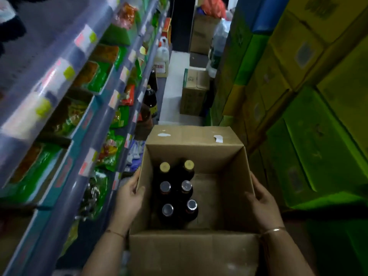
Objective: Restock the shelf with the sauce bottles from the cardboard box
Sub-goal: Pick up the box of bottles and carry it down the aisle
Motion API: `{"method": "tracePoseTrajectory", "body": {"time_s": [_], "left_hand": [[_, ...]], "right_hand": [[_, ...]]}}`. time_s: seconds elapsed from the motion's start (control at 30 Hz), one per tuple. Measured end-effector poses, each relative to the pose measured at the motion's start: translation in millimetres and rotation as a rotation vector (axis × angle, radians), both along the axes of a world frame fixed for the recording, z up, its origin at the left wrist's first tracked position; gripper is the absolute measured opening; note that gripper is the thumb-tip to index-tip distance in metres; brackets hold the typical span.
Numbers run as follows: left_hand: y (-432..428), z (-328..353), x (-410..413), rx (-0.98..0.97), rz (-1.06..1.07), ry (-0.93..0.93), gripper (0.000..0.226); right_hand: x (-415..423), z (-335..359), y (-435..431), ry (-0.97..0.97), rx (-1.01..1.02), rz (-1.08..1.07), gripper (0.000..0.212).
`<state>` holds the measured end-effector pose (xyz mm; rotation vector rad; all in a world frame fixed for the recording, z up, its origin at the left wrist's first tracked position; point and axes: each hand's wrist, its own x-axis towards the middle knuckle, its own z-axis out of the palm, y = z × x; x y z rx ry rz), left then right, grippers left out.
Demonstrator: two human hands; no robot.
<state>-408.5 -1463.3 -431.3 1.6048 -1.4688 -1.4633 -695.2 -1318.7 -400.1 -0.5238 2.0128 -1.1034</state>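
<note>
An open cardboard box (217, 156) hangs in front of me, held between both hands. My left hand (129, 198) grips its left wall, thumb over the rim. My right hand (262, 204) clasps the right wall. Inside, on the left half, stand several dark sauce bottles (176, 196) in two rows: the far two with gold caps, the nearer ones with silver caps. The right half of the box floor is bare. The shelf (83, 124) runs along my left, its tiers filled with green and red packets.
Stacked green and yellow cartons (298, 96) wall the right side of the narrow aisle. Large dark bottles (149, 96) and white jugs (162, 56) stand low at the shelf's far end. Brown cartons (194, 92) sit on the pale floor ahead.
</note>
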Motion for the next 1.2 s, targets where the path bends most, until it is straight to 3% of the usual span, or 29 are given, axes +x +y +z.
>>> {"method": "tracePoseTrajectory", "body": {"time_s": [0.17,0.5,0.67,1.2], "left_hand": [[-77,-19,-45,-0.037,0.003,-0.100,0.051],[-214,-73,-110,-0.067,0.001,-0.045,0.051],[-269,-118,-132,-0.125,-0.055,-0.118,0.051],[-350,-325,-194,-0.094,-0.008,-0.096,0.051]], "right_hand": [[-54,-20,-89,-0.023,0.055,0.052,0.056],[-114,-70,-223,-0.028,0.067,0.057,0.056],[-138,-108,-280,0.009,0.073,0.076,0.057],[-197,-330,-361,0.077,0.012,0.112,0.058]]}}
